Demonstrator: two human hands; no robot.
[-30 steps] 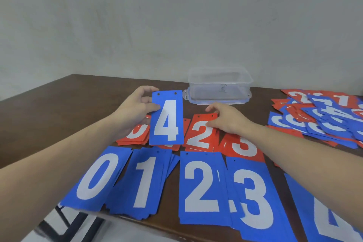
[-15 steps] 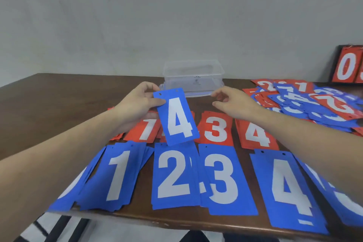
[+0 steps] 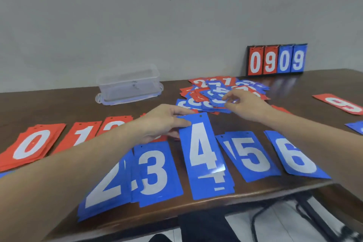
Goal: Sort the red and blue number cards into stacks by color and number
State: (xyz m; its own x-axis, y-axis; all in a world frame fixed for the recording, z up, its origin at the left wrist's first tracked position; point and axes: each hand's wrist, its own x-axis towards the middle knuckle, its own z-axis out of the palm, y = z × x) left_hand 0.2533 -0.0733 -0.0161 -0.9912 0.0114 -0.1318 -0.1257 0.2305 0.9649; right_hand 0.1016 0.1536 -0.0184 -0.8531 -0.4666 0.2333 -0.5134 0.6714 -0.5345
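My left hand (image 3: 163, 122) pinches the top left corner of a blue 4 card (image 3: 202, 147), which lies over the blue 4 stack (image 3: 218, 188) near the table's front edge. Blue stacks of 2 (image 3: 106, 188), 3 (image 3: 155, 173), 5 (image 3: 251, 157) and 6 (image 3: 296, 159) flank it. Red stacks of 0 (image 3: 29, 143) and 1 (image 3: 82, 133) lie at the left, behind my forearm. My right hand (image 3: 243, 104) reaches over the mixed pile of red and blue cards (image 3: 208, 92), fingers curled at a blue card on top; whether it grips the card is unclear.
A clear plastic box (image 3: 129, 84) stands at the back centre of the brown table (image 3: 59, 104). A scoreboard stand showing 0909 (image 3: 277, 60) leans at the wall. A red 9 card (image 3: 341, 104) and a blue card's corner (image 3: 355, 126) lie far right.
My left hand has carried the blue 4 card rightwards and down onto the blue 4 stack. My right hand has moved away to the mixed pile. The view has swung right.
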